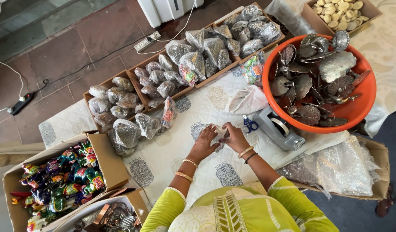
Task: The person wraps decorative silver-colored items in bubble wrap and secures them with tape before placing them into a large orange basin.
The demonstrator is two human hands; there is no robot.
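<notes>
I see both hands closed on one small bubble-wrapped bundle (218,132) on the cloth – left hand (205,139) and right hand (233,136) flank it equally (tape dispenser (278,127) just right).

Spread across frame centre, a white quilted cloth (206,107) with printed motifs, carrying tape dispenser (278,127), blue scissors (250,124), orange tub (364,92), bubble-wrapped bundles (137,129).

Beside the orange basin (364,92), three open cardboard trays (133,77) run in a row, each filled with grey bubble-wrapped bundles (193,53). Further from the basin, a brown carton (105,159) holds bright painted figurines (64,176). Another carton (380,169) just below the basin carries clear bubble-wrap sheets (342,165).
</notes>
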